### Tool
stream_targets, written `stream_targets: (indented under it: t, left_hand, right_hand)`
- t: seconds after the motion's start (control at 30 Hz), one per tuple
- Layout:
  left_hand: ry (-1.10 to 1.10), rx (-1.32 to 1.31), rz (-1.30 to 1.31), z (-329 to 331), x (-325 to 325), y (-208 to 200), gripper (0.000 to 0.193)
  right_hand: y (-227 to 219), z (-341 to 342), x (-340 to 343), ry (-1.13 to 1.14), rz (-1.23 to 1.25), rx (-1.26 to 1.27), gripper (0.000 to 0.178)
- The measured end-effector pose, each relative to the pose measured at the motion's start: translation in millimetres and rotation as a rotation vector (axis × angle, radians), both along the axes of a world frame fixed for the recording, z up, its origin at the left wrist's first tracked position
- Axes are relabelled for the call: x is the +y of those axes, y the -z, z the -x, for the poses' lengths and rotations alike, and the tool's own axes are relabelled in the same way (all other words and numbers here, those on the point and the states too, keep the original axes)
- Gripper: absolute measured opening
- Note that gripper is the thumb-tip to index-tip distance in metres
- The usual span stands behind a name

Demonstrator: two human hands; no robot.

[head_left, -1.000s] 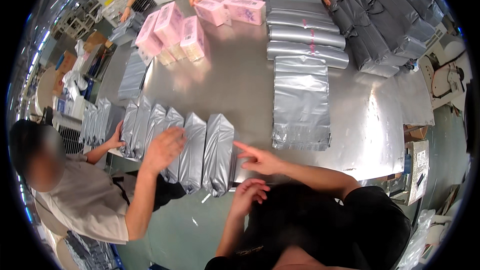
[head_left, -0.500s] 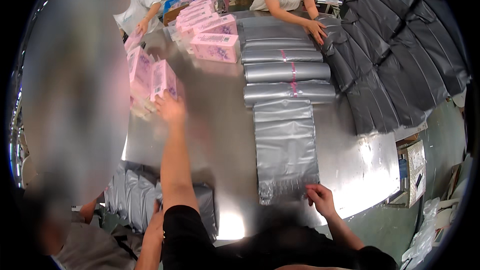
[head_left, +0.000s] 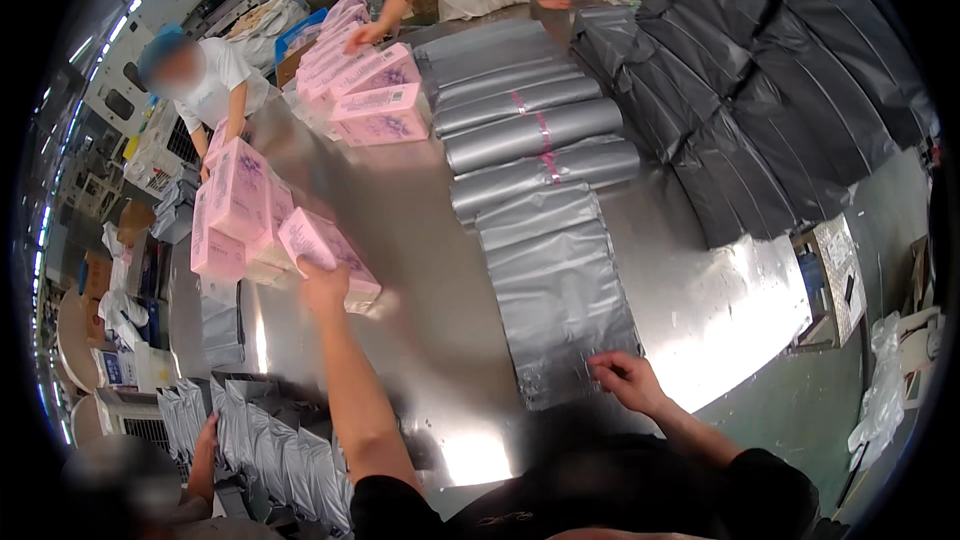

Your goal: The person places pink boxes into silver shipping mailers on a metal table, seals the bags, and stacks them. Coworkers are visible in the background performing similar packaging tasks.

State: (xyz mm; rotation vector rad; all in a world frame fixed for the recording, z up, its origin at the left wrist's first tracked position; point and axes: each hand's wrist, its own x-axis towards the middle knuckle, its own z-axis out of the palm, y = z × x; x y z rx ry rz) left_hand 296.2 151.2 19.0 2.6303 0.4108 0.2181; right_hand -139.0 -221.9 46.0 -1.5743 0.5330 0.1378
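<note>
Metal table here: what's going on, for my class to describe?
The wearer's left hand has its fingers on a pink printed pack, beside other pink packs; the right hand is at the near end of a flat stack of grey plastic bags. Pink-banded grey bundles lie at the stack's far end. At lower left, a co-worker's hand is at a row of grey bags. Dark grey packages are piled at right.

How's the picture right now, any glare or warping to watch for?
Head view: strong glare whitens the metal table right of the silver bags; head view: fisheye bends the table's edge, with black corners; head view: a dark blur smears the lower middle.
</note>
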Motion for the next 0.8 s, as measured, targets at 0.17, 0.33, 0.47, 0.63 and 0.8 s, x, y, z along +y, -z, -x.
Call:
stream_targets:
  t: [0.17,0.33,0.47,0.63,0.8]
  left_hand:
    - [0.097,0.022,1.382,201.6,-49.2,-43.2,0.097]
    - [0.625,0.319,1.532,421.2,-125.8,-49.8,0.094]
    - [0.917,0.354,1.009,454.4,-124.6,9.3,0.066]
    - [0.898,-0.179,0.103,349.5,-152.9,6.0,0.028]
    - [1.131,-0.19,-0.269,296.4,-172.9,36.7,0.018]
  right_hand:
    - [-2.7,1.7,9.5,-0.046,-0.279,-0.131,0.038]
    - [-8.4,39.9,1.1,-0.156,-0.584,-0.387,0.096]
    - [-3.0,99.8,-11.5,0.09,-0.625,-0.236,0.095]
    - [25.4,129.8,-8.8,0.235,-0.85,-0.153,0.083]
    - [22.3,115.6,9.5,0.193,-0.907,-0.236,0.081]
